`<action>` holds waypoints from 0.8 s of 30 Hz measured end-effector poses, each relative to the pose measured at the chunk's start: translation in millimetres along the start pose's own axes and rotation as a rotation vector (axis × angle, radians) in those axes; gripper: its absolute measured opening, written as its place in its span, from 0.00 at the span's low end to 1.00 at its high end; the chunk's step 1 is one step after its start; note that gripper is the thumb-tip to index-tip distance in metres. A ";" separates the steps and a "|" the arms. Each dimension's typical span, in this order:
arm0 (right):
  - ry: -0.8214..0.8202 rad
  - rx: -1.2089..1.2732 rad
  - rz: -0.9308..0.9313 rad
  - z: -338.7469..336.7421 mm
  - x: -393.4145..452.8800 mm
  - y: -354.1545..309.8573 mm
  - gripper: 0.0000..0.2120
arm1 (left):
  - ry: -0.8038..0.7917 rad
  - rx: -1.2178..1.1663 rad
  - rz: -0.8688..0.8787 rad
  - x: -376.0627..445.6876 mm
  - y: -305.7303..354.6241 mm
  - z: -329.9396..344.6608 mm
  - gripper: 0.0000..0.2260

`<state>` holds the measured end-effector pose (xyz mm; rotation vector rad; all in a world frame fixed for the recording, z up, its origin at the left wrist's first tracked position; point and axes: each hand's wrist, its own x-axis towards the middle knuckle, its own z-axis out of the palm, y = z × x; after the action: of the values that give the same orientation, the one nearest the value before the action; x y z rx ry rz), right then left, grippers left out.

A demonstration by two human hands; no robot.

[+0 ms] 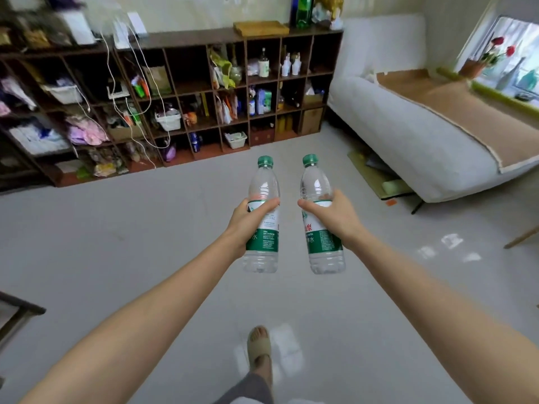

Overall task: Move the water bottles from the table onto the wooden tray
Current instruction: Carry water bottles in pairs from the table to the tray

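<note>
Both hands loaded! Left hand wraps the left bottle, right hand wraps the right bottle, each held upright at the label, caps at twelve o'clock, side by side and apart. The tray sits at twelve o'clock atop the shelf, well ahead across bare grey floor; neither hand clearly nearer. Sofa at two o'clock. One sandalled foot forward.

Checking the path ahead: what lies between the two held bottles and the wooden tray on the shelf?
In the head view, only bare grey floor and the shelf unit's front separate the bottles from the wooden tray.
</note>
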<state>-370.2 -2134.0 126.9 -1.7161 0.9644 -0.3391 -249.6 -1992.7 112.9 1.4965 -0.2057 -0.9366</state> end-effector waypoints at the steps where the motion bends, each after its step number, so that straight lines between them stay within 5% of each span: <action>1: 0.004 0.011 0.008 1.4 27.9 -8.7 0.23 | 0.009 0.004 0.010 25.9 15.2 -0.1 0.20; 24: -0.001 -0.058 -0.208 -47.8 638.4 -208.5 0.24 | 0.064 0.065 0.167 573.1 312.9 68.5 0.25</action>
<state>91.0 -2621.3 183.1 -1.8747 0.8034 -0.4489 202.7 -2466.1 161.1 1.5416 -0.3121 -0.7542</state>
